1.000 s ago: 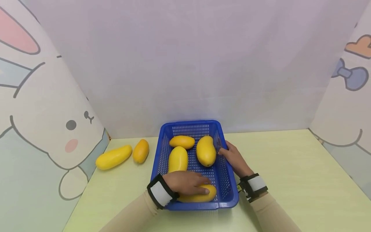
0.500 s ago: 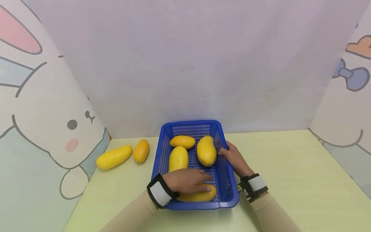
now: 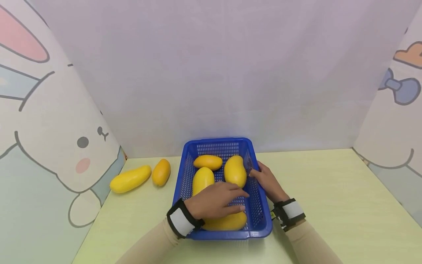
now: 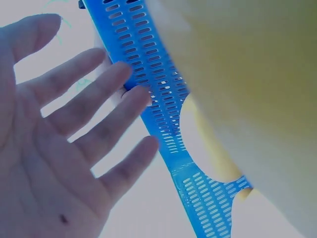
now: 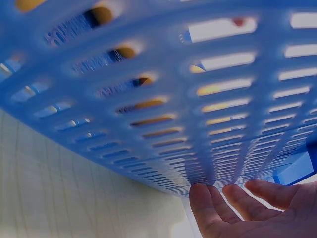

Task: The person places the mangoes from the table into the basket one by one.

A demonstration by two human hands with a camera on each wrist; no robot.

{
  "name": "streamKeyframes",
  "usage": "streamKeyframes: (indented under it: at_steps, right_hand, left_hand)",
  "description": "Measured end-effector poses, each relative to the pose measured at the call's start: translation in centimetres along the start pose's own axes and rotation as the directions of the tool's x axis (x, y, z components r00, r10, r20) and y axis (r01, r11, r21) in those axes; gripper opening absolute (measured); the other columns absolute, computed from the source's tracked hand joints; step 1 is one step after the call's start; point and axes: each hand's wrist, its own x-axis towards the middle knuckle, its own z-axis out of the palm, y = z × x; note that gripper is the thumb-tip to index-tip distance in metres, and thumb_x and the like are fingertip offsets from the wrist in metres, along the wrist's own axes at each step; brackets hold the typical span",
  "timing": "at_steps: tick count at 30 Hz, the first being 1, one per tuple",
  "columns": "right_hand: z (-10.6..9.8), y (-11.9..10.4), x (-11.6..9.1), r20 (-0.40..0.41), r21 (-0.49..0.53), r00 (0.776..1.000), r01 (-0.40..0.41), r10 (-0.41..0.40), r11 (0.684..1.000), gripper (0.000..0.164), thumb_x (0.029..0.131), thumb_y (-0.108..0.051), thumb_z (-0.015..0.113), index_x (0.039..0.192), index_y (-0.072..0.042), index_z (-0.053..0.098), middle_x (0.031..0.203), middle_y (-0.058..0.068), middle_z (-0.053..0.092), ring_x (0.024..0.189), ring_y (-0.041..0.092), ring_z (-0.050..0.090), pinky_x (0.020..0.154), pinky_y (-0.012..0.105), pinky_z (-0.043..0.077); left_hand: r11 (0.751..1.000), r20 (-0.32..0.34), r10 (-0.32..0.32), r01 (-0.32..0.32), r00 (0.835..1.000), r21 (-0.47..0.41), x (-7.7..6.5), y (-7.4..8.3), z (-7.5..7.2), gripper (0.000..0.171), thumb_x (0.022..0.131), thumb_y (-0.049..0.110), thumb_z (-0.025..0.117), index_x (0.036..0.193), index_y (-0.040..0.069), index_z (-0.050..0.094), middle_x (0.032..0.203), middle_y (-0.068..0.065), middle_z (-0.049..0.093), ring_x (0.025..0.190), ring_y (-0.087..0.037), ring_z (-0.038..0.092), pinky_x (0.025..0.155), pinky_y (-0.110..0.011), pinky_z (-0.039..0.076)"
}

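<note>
A blue plastic basket (image 3: 260,234) holds several yellow mangoes in the head view. My left hand (image 3: 217,201) hovers over the front mango (image 3: 227,222), fingers extended and holding nothing. In the left wrist view that hand (image 4: 64,119) has its fingers spread, with a blurred yellow mango (image 4: 247,89) filling the right side. Behind it lie a long yellow mango (image 3: 202,179), partly hidden by the left hand, a curved mango (image 3: 234,171) and a small orange-yellow mango (image 3: 207,162). My right hand (image 3: 268,183) grips the basket's right rim, thumb over the top, fingers outside against the slotted wall.
Left of the basket, a long yellow fruit (image 3: 130,179) and a small orange-yellow mango (image 3: 161,172) lie on the pale yellow-green table (image 3: 329,205). A white wall (image 3: 227,73) rises behind, with cartoon-printed panels (image 3: 59,146) at both sides.
My left hand has lifted off the front mango and moved slightly up and away, its fingers straighter. The right hand and the basket have stayed in place.
</note>
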Motion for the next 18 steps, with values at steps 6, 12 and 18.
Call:
streamKeyframes:
  at_steps: [6,12,18]
  right_hand:
    - [0.1,0.1,0.0,-0.003,0.007,1.000,0.003,-0.003,1.000,0.054,0.089,-0.009,0.042,0.141,-0.007,0.030,0.124,0.023,0.047,0.095,0.037,0.058,0.073,0.045,0.051]
    - [0.1,0.2,0.0,-0.003,0.034,1.000,-0.001,0.001,0.999,0.054,0.087,-0.010,0.043,0.141,-0.008,0.031,0.122,0.023,0.048,0.090,0.035,0.060,0.073,0.050,0.050]
    - [0.1,0.1,0.0,-0.013,0.025,1.000,0.002,-0.001,1.000,0.054,0.087,-0.010,0.044,0.140,-0.009,0.032,0.121,0.023,0.049,0.088,0.035,0.060,0.071,0.049,0.051]
  left_hand:
    - [0.999,-0.190,0.027,-0.019,0.982,0.044,0.1,0.1,-0.3,0.049,0.094,0.056,0.036,0.129,0.026,0.052,0.125,0.010,0.053,0.114,-0.004,0.044,0.096,-0.025,0.035]
    - [0.997,-0.345,0.061,-0.039,0.937,0.071,0.0,0.0,-0.7,0.046,0.094,0.050,0.042,0.128,0.021,0.053,0.123,0.008,0.055,0.112,-0.005,0.045,0.095,-0.025,0.035]
    - [0.997,-0.472,0.082,-0.069,0.878,0.045,-0.1,0.0,-1.2,0.043,0.092,0.046,0.047,0.125,0.019,0.055,0.122,0.006,0.056,0.111,-0.008,0.047,0.095,-0.027,0.037]
